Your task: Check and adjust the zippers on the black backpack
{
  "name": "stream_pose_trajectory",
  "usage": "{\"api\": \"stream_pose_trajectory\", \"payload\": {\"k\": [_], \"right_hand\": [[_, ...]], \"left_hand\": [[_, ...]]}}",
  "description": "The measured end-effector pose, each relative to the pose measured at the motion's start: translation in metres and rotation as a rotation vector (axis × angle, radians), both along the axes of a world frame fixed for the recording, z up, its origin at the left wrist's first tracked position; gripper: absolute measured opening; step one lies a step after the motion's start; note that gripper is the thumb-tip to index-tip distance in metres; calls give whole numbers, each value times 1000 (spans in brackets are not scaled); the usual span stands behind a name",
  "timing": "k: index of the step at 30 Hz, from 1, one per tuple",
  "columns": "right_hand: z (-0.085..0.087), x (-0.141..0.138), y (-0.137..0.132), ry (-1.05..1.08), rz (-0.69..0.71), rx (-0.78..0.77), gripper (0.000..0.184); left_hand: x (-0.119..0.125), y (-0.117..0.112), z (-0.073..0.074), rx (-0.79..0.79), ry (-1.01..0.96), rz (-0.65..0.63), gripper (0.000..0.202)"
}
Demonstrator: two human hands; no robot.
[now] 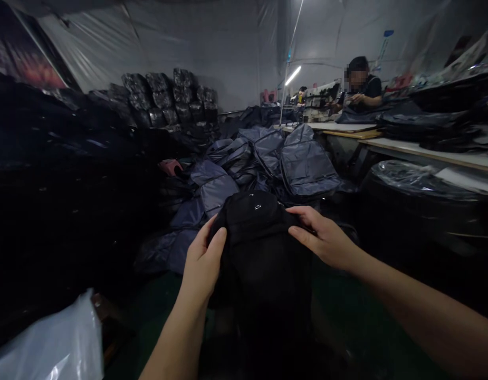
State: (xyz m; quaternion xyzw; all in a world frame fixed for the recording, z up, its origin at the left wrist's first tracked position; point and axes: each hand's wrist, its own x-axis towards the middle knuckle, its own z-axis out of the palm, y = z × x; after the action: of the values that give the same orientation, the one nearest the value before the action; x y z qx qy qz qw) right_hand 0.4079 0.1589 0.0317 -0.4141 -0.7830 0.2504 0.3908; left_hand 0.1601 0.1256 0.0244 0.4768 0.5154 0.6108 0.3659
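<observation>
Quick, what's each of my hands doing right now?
Left hand: closed, holding the side of a black fabric bag.
Right hand: closed on the same bag, holding its top edge.

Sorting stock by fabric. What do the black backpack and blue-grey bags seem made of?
The black backpack looks like matte synthetic fabric, perhaps nylon, soft where it creases; shadow hides the weave. The blue-grey bags look like similar fabric, with a slight sheen.

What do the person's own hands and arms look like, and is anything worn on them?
The left hand and right hand are bare, with no gloves, rings or watch in view. The left forearm and right forearm show no sleeve in frame.
</observation>
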Motion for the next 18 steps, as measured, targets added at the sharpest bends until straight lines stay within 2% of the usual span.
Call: {"api": "stream_pose_trajectory", "payload": {"k": [5,8,11,15,18], "right_hand": [[-16,-18,-2,258,-34,-91,34],[-20,-17,1,404,-94,-152,29],[-25,-14,4,542,-65,-278,33],[-29,-13,11,652,-55,-349,35],[-31,-16,16,693,-71,-363,34]], "left_hand": [[-1,-1,0,53,74,38,49],[-8,-3,2,52,191,100,51],[-15,-2,1,54,218,106,50],[-14,-9,-17,142,216,148,42],[-1,-22,-39,179,404,214,35]]}}
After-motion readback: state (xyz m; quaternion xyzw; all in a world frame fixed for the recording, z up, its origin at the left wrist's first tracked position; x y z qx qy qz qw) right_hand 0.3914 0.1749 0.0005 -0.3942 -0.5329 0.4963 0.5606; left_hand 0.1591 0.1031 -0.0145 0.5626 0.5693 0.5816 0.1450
